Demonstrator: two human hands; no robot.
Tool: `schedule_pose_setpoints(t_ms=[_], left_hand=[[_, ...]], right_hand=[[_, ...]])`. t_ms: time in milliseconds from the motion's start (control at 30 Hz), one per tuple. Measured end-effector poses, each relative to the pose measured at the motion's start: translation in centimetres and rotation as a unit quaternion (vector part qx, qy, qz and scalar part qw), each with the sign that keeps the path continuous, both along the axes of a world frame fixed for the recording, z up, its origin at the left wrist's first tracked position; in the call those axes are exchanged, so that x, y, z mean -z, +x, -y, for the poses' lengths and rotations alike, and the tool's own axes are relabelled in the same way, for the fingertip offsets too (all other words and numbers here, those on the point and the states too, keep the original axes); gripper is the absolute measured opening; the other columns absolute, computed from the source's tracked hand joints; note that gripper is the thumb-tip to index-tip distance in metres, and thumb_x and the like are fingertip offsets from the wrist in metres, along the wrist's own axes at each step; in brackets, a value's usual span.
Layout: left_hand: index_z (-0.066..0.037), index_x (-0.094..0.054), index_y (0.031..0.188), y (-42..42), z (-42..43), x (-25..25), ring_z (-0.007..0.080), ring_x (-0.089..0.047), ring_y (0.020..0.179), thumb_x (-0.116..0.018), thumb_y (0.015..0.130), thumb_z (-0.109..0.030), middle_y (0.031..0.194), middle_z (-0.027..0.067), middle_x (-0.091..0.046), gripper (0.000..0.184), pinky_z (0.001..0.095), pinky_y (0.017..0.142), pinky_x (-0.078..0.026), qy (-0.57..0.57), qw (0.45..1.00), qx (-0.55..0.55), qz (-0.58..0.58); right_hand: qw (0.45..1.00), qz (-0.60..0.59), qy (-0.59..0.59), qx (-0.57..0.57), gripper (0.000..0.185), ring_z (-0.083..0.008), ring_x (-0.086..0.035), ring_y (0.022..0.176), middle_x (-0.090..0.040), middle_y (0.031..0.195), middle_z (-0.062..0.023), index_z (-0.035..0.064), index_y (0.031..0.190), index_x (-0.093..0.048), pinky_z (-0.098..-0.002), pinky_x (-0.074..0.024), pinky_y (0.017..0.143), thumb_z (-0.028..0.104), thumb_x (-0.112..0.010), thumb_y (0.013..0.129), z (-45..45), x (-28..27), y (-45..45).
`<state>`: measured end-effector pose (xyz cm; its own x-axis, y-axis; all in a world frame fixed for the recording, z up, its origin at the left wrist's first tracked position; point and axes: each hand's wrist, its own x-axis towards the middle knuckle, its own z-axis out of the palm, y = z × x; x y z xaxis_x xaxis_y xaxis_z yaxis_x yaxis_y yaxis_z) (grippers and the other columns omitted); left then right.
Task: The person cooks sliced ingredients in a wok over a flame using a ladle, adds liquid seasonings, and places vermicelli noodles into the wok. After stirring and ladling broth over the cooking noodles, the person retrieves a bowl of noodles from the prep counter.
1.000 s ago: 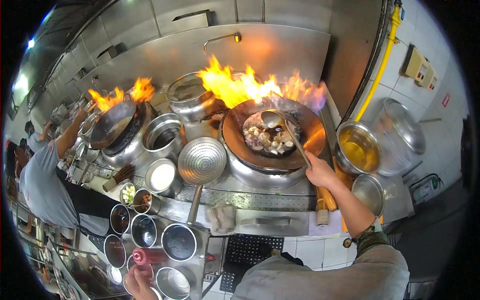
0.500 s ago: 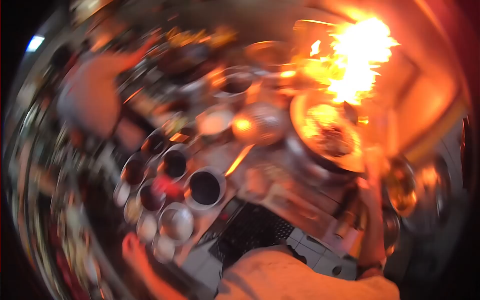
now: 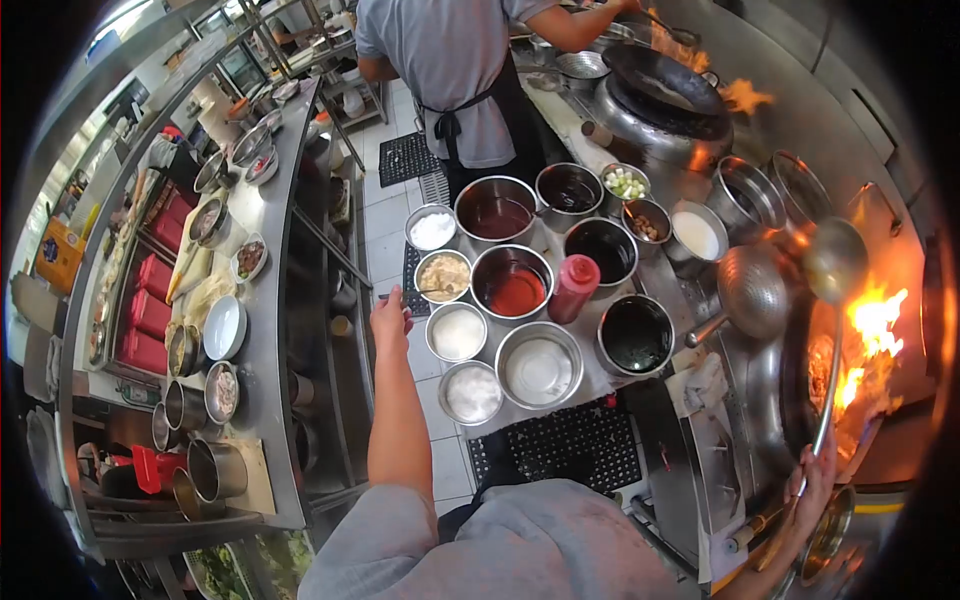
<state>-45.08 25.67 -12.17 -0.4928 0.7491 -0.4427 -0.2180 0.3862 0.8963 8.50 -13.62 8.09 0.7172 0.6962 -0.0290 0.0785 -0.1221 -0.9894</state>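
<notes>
My right hand [image 3: 816, 478], at the lower right, is wrapped round the long handle of a ladle [image 3: 836, 262]. The ladle's bowl is raised above a wok [image 3: 775, 410] at the right edge, where tall flames [image 3: 876, 322] burn. Most of what the wok holds is hidden by fire and ladle. My left hand [image 3: 390, 320] is held out over the aisle with nothing in it, fingers loosely apart. Nearest to it are a steel pot of pale paste [image 3: 443, 275] and a pot of white powder [image 3: 457, 332].
Several sauce pots, one with red liquid [image 3: 518, 290], and a red squeeze bottle [image 3: 575, 288] crowd the middle. A perforated strainer [image 3: 752, 287] lies beside the wok. Ahead, a co-worker [image 3: 465, 80] stands at another wok [image 3: 668, 85]. A steel counter [image 3: 285, 400] with bowls runs along the left.
The view has swung left and steadied from a blur, bringing the left counter into view. The flames look smaller. My left arm now reaches farther forward; the ladle is up over the wok.
</notes>
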Motion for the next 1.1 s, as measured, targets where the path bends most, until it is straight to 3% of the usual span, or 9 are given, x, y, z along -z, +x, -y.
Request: schedule_pose_setpoints(t_ms=[67,133,167,267,467,533,767,833,1100], left_hand=[[-0.001,-0.061,0.106,-0.4,-1.0,1.2,0.0115,-0.055,0.054,-0.062,0.087,-0.028,0.077,0.0052,-0.064,0.033,0.0252,0.047,-0.042,0.039,0.998,0.002,0.05],[-0.001,-0.067,0.094,0.0,-1.1,1.4,0.0141,-0.057,0.054,-0.061,0.088,-0.023,0.074,0.0068,-0.064,0.023,0.0294,0.048,-0.043,0.117,0.978,0.114,-0.127],[0.001,-0.069,0.087,1.1,0.2,-1.9,0.0163,-0.059,0.055,-0.06,0.089,-0.025,0.069,0.01,-0.064,0.028,0.0294,0.054,-0.048,0.12,0.925,0.169,-0.32],[0.004,-0.068,0.091,2.4,1.2,-2.3,0.023,-0.063,0.057,-0.057,0.09,-0.021,0.075,0.0166,-0.066,0.027,0.0344,0.058,-0.05,0.268,0.841,0.158,-0.443],[0.004,-0.067,0.089,2.8,1.0,-1.6,0.0345,-0.063,0.073,-0.056,0.089,-0.013,0.079,0.0195,-0.065,0.019,0.0408,0.068,-0.049,0.234,0.862,0.178,-0.413],[0.005,-0.067,0.089,2.5,0.8,-0.9,0.0269,-0.066,0.067,-0.056,0.091,-0.017,0.076,0.018,-0.067,0.025,0.0347,0.063,-0.05,0.256,0.846,0.162,-0.438],[0.005,-0.067,0.088,1.4,0.3,-0.9,0.027,-0.066,0.065,-0.054,0.091,-0.018,0.073,0.0172,-0.067,0.027,0.035,0.062,-0.05,0.177,0.92,0.161,-0.311],[0.007,-0.066,0.091,0.6,-0.1,0.5,0.0141,-0.064,0.06,-0.056,0.093,-0.018,0.069,0.0106,-0.067,0.027,0.027,0.056,-0.051,0.163,0.939,0.155,-0.261],[0.006,-0.063,0.094,-1.0,-0.3,1.6,0.0123,-0.062,0.065,-0.054,0.094,-0.018,0.076,0.0083,-0.064,0.025,0.0246,0.059,-0.053,0.13,0.981,0.123,-0.072]], right_hand=[[0.997,-0.028,0.055,-0.05,0.061,-0.0025,-0.038,0.04,-0.049,0.081,-0.0007,0.01,0.146,-0.025,-0.0168,-0.0317,0.029,0.01,-0.052,0.092,-2.6,-0.3,-3.2],[0.998,-0.037,0.038,-0.043,0.062,-0.0022,-0.039,0.04,-0.051,0.082,-0.001,0.0097,0.146,-0.025,-0.016,-0.0309,0.029,0.008,-0.053,0.091,-5.3,-1.4,-6.9],[0.998,-0.036,0.03,-0.029,0.064,-0.0021,-0.039,0.038,-0.054,0.08,-0.0013,0.0076,0.144,-0.029,-0.0155,-0.0301,0.03,0.007,-0.058,0.087,-6.6,-1.9,-8.7],[0.998,-0.045,0.027,-0.044,0.069,-0.0017,-0.038,0.037,-0.058,0.081,-0.0024,0.0049,0.142,-0.033,-0.0143,-0.029,0.031,0.007,-0.064,0.081,-8.8,-2.1,-11.5],[0.995,-0.046,-0.012,-0.09,0.068,-0.0014,-0.039,0.04,-0.057,0.082,-0.0035,0.0024,0.141,-0.035,-0.0134,-0.029,0.033,0.006,-0.063,0.079,-11.7,-2.6,-17.0],[0.993,-0.052,-0.021,-0.107,0.07,-0.0014,-0.04,0.039,-0.055,0.076,-0.0012,0.0021,0.142,-0.031,-0.014,-0.0309,0.032,0.009,-0.065,0.081,-12.2,-2.3,-17.7],[0.985,-0.122,-0.042,-0.113,0.071,-0.0038,-0.042,0.038,-0.057,0.074,-0.0048,0.0012,0.142,-0.032,-0.0149,-0.0325,0.033,0.002,-0.062,0.077,-12.7,-1.1,-20.2],[0.983,-0.127,-0.049,-0.126,0.071,-0.0041,-0.042,0.038,-0.057,0.075,-0.0054,0.0008,0.142,-0.032,-0.0151,-0.0328,0.033,0.002,-0.062,0.077,-13.0,-1.4,-21.1],[0.967,-0.167,-0.094,-0.168,0.068,-0.0055,-0.043,0.038,-0.056,0.075,-0.0068,0.0003,0.141,-0.033,-0.0169,-0.0341,0.033,0.0,-0.058,0.077,-13.5,-1.8,-22.8]])
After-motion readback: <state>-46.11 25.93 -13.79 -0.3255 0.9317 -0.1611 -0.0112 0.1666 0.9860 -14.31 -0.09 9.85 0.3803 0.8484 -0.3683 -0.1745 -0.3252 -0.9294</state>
